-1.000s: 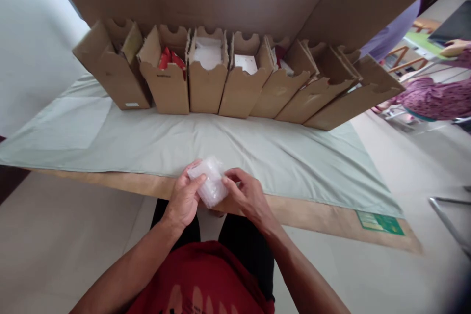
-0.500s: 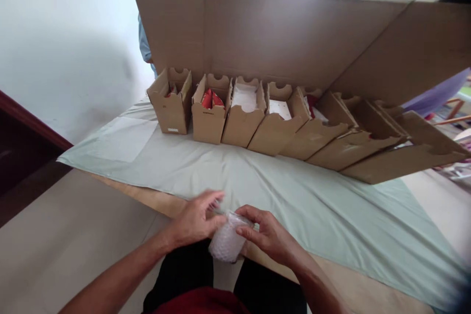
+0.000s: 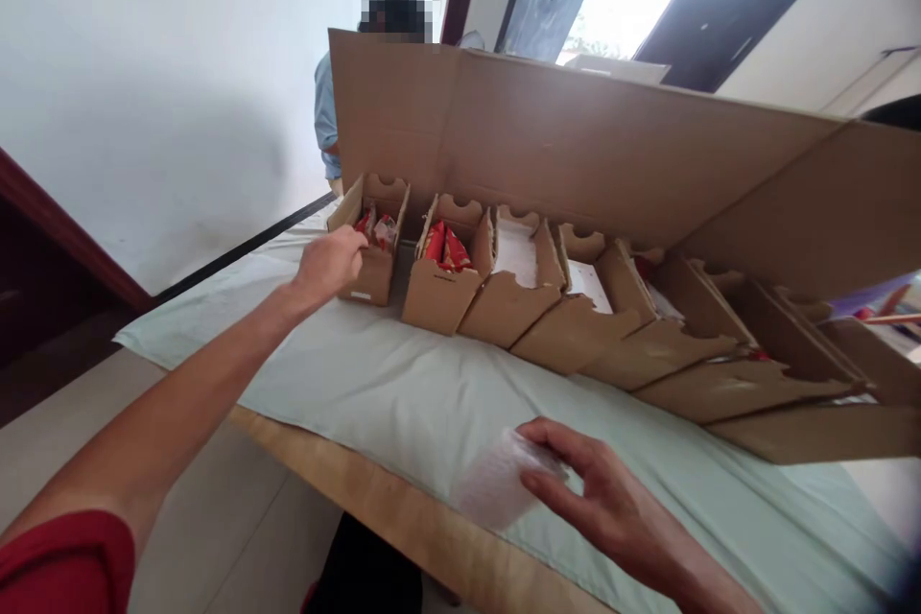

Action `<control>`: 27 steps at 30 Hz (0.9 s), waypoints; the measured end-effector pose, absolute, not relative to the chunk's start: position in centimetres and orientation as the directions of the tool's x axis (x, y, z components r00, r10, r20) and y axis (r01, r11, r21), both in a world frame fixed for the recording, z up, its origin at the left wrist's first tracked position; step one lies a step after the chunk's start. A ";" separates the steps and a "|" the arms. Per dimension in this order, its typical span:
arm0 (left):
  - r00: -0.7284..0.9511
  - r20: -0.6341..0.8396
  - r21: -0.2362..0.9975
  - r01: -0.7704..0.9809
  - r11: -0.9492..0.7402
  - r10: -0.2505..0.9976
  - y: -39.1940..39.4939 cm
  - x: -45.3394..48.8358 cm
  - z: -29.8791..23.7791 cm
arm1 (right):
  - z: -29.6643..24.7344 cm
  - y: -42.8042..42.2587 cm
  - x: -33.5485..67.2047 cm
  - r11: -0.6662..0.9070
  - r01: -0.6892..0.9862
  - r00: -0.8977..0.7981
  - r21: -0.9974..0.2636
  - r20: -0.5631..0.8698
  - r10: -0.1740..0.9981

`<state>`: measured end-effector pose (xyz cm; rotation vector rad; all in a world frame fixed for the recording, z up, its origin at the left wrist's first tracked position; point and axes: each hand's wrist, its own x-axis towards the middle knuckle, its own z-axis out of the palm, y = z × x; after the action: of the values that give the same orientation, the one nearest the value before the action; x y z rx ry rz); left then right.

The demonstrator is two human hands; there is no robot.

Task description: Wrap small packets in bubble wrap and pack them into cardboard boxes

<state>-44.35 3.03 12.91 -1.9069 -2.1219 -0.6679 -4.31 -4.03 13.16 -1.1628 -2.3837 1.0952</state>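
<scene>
My left hand is stretched out to the leftmost cardboard box. Its fingers are closed over the box's front rim; the fingertips are partly hidden. Inside that box lie red packets and a clear-wrapped piece. My right hand holds a bubble-wrapped item between thumb and fingers, just above the near edge of the table. The wrap is blurred, and what it encloses cannot be made out.
More open cardboard boxes stand in a row, one with red packets, others with white sheets. Behind them rises a tall cardboard panel. A pale green cloth covers the table. Beyond the panel is a person in a blue sleeve.
My left hand has left the bubble-wrapped item and moved forward and left to the leftmost box. My right hand keeps the item, now farther right. The view has shifted.
</scene>
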 end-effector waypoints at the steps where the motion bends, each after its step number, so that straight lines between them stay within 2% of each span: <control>1: -0.130 0.472 0.199 0.979 0.039 0.872 2.6 -44.3 12.2 | 14.1 -3.3 -4.5 0.421 0.563 -0.634 -0.711 -0.044 0.772; 5: -0.094 0.584 0.206 0.978 -0.035 0.806 1.0 -44.4 9.5 | 18.2 -0.3 -6.3 0.546 0.556 -0.590 -0.627 0.164 0.790; 8: -0.049 0.656 0.175 0.980 -0.090 0.753 0.6 -44.6 8.4 | 21.6 1.9 -9.3 0.652 0.507 -0.550 -0.564 0.371 0.748; 12: 0.008 0.760 0.123 0.980 -0.156 0.650 0.5 -44.9 7.7 | 25.3 5.2 -15.7 0.776 0.432 -0.492 -0.460 0.601 0.630; 15: 0.034 0.821 0.100 0.975 -0.201 0.570 0.5 -44.8 7.3 | 26.7 8.3 -21.7 0.864 0.354 -0.569 -0.359 0.650 0.504; 18: 0.040 0.843 0.094 0.971 -0.221 0.537 0.5 -44.7 7.1 | 26.6 11.5 -27.9 0.894 0.381 -0.735 -0.235 0.510 0.447; 21: 0.032 0.851 0.092 0.974 -0.209 0.524 0.7 -44.7 6.8 | 25.2 14.0 -32.8 0.898 0.439 -0.880 -0.029 0.190 0.436; 24: 0.028 0.847 0.097 0.974 -0.206 0.530 0.8 -44.8 6.5 | 23.4 15.5 -35.5 0.930 0.341 -0.922 0.137 -0.145 0.360; 27: 0.023 0.844 0.102 0.974 -0.202 0.536 0.8 -44.8 6.4 | 21.7 15.7 -36.4 0.937 0.264 -0.886 0.228 -0.327 0.328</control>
<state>-44.83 0.78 6.38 -1.7823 -1.5366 -1.0876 -36.44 15.72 21.72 -0.5463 -3.4522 -0.3168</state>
